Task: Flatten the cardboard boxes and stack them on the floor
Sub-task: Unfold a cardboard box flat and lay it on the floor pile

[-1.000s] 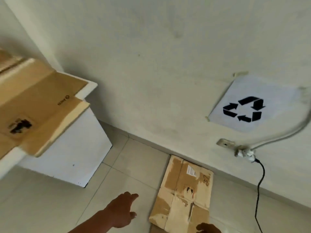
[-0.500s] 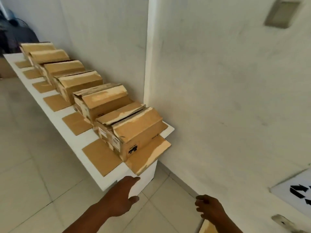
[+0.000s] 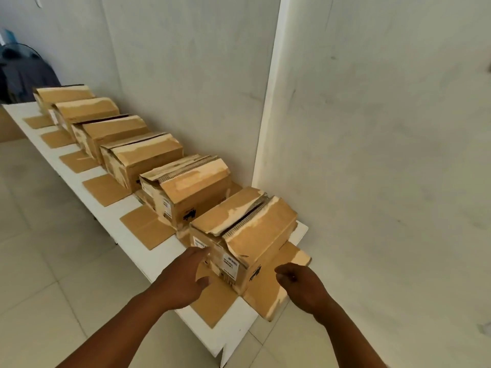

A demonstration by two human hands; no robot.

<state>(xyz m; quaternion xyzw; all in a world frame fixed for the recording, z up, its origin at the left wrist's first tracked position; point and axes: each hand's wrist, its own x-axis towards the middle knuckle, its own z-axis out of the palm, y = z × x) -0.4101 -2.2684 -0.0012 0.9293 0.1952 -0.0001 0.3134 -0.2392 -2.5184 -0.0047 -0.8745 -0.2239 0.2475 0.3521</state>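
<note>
white walls (image 3: 385, 155) and a pale tiled floor (image 3: 39, 261); a wall corner juts out behind the near end of a long white table (image 3: 233, 325) that runs along the wall. a dark shape (image 3: 24, 73) stands beyond the table's far end, too dim to tell what it is.

six cardboard boxes stand upright in a row (image 3: 143, 155) down the table, close to its wall edge, none flattened. each has a bottom flap folded out flat on the table toward its front edge, and their tops are partly closed, with torn, pale strips along the flaps.

the box (image 3: 255, 235) nearest the camera stands at the table's near right corner, turned a little askew. white labels (image 3: 229, 264) show on its near end. its front flap (image 3: 212, 304) lies flat on the table, and its side flap (image 3: 268, 296) sticks out past the table's end edge, over the floor.

the left grip (image 3: 186, 280) is released, fingers straight and reaching to the box's near end by the labels, thumb over the front flap. the right grip (image 3: 300, 285) is loosely clenched and holds nothing, hovering above the side flap, just beside the box's near corner; whether it touches the flap i cannot tell.
</note>
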